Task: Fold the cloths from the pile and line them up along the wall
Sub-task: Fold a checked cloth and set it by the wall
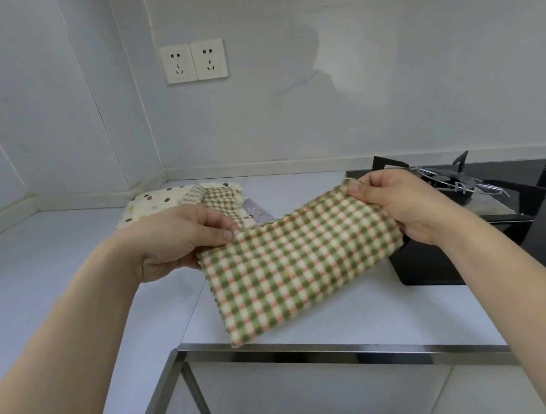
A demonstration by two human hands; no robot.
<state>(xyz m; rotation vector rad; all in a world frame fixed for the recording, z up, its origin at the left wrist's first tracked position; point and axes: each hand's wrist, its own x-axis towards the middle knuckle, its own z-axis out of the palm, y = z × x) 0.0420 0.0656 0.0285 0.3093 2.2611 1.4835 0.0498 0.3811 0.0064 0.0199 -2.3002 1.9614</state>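
I hold a green, pink and cream checked cloth (pixel 295 264) in the air above the white counter (pixel 74 271). My left hand (pixel 176 243) pinches its upper left corner and my right hand (pixel 405 203) pinches its upper right corner. The cloth hangs down folded over, its lower edge near the counter's front. Behind my left hand, in the corner by the wall, lies the pile of cloths (pixel 180 204): a cream dotted one, checked ones and a small floral one, partly hidden by my hand.
A black gas stove (pixel 494 209) with metal pan supports stands at the right. A steel-edged sink (pixel 279 386) opens below the counter's front edge. Two wall sockets (pixel 193 61) sit on the back wall (pixel 386 83).
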